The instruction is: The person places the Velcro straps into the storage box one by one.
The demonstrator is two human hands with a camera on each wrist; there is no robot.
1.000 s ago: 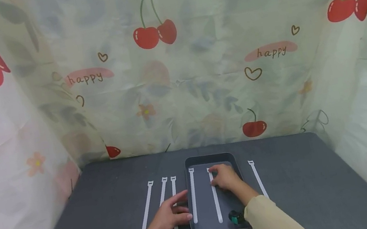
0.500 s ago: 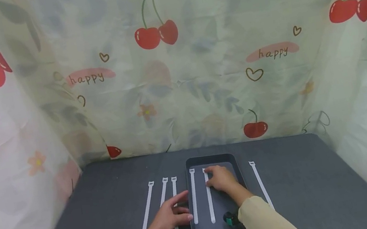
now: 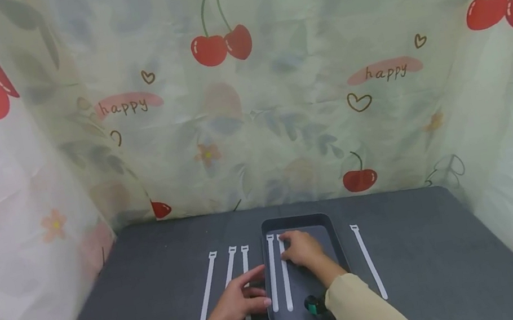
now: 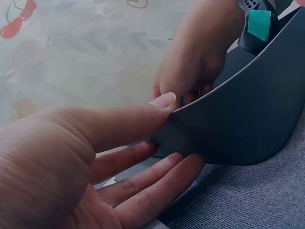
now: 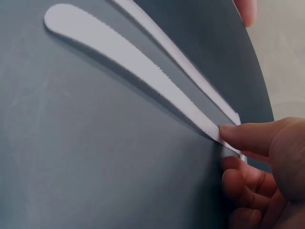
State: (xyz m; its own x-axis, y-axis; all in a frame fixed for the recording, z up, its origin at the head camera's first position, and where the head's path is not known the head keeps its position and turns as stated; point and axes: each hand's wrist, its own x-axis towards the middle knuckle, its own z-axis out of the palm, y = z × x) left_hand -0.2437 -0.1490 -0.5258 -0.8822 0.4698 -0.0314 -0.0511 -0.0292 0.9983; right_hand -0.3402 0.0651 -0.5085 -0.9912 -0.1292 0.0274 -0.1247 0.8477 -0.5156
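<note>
My right hand (image 3: 303, 249) is inside the dark grey tray (image 3: 314, 232). It pinches a white strap-like cable tie (image 3: 287, 286) near its slotted head. In the right wrist view, the thumb presses this tie (image 5: 138, 64) and its rounded tail reaches away over the tray floor. A second white cable tie (image 3: 274, 277) lies close to its left, nearly parallel. My left hand (image 3: 234, 304) is at the tray's left side. In the left wrist view, its thumb touches the rim, and its fairly straight fingers touch the outer wall (image 4: 238, 119).
Left of the tray, several cable ties lie on the dark table: an outer one (image 3: 207, 289), a middle one (image 3: 230, 267) and one partly under my left hand (image 3: 245, 259). Another tie (image 3: 370, 263) lies to the right. A cherry-patterned curtain (image 3: 280, 121) encloses the back and sides.
My right hand has slid the pinched cable tie leftward inside the tray, up beside the other tie. The left hand has stayed at the tray's left side.
</note>
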